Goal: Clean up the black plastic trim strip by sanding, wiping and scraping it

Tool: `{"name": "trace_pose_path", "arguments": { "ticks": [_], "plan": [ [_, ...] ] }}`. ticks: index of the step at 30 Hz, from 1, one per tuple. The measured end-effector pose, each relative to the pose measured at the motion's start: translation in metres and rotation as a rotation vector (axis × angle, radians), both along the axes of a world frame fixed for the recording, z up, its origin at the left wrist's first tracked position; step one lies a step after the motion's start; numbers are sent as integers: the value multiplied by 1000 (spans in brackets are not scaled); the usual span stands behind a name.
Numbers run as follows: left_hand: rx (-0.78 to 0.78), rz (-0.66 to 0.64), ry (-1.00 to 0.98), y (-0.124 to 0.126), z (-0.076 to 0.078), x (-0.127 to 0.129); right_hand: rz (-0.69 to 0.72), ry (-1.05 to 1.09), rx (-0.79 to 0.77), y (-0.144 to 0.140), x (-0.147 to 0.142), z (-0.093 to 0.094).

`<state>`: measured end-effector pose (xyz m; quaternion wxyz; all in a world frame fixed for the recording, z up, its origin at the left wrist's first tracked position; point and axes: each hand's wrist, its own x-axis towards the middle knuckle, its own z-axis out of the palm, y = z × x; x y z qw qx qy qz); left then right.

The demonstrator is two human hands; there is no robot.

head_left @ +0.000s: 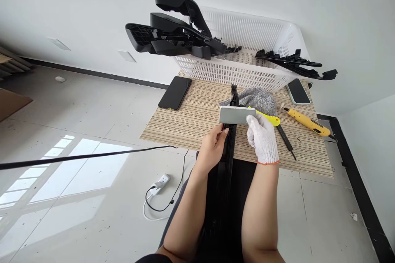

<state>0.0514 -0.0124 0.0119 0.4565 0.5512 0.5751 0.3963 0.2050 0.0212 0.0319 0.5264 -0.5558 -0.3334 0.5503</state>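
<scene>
The bare left hand [213, 146] was closed around a long, narrow black plastic strip [228, 141], thumb on its near face; the strip stretched beyond that hand over the wood-striped bench [191, 121]. The right hand [263, 137], in a white knitted glove with an orange cuff edge, gripped the right end of a flat grey rectangular block with a white edge [235, 115]. The block crossed in front of the strip, just beyond the left hand; whether they touched could not be told.

Just behind the right hand showed a bright yellow handle [272, 120] and a crumpled grey cloth [261, 98]. To that hand's right lay a slim black tool [284, 137] and, farther off, a yellow corded tool [310, 123]. Beyond both hands stood a white slatted plastic basket [228, 71] bearing black moulded plastic parts [182, 39].
</scene>
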Motion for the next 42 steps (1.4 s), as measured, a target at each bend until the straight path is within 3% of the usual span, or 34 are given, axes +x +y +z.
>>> {"name": "trace_pose_path", "arguments": {
  "ticks": [2, 5, 9, 10, 12, 14, 15, 18, 19, 22, 25, 26, 29, 33, 36, 37, 40, 42],
  "plan": [
    [1, 4, -14, 0, 1, 0, 71, 86, 57, -3, 4, 5],
    [15, 17, -76, 0, 2, 0, -17, 205, 141, -1, 6, 10],
    [-1, -3, -72, 0, 1, 0, -27, 13, 117, 5, -2, 4],
    [-2, -6, -67, 0, 1, 0, -75, -72, 124, 6, -4, 2],
    [12, -4, -67, 0, 1, 0, -296, -184, 187, 6, -7, -3],
    [30, 2, -80, -1, 1, 0, -485, -193, 251, 6, -7, -5],
    [31, -2, -83, -1, 1, 0, -456, -177, 258, 6, -6, -6],
    [19, -14, -75, -1, 2, 0, -172, -133, 216, 6, -6, -7],
    [20, -8, -67, -1, 2, 1, -196, -138, 215, 6, -7, -8],
    [42, 11, -55, -1, -1, 1, -449, -96, 307, 8, -9, -11],
    [35, -2, -55, -1, -4, 1, -234, -16, 268, 9, -10, -14],
    [33, -3, -50, -1, -5, 1, -226, -28, 246, 10, -9, -15],
    [47, 3, -24, -1, -5, 1, -469, -32, 307, 10, -7, -16],
    [28, -4, -25, -1, -5, 1, -226, 46, 233, 10, -6, -18],
    [26, 3, -2, -1, -5, 1, -433, 5, 276, 11, -7, -18],
    [28, 3, 0, -1, -5, 1, -440, 23, 297, 11, -8, -18],
    [26, -9, -13, 0, -6, 1, -216, 60, 227, 11, -11, -18],
    [28, -4, 5, 0, -5, 1, -306, 19, 220, 11, -13, -17]
  ]
}}
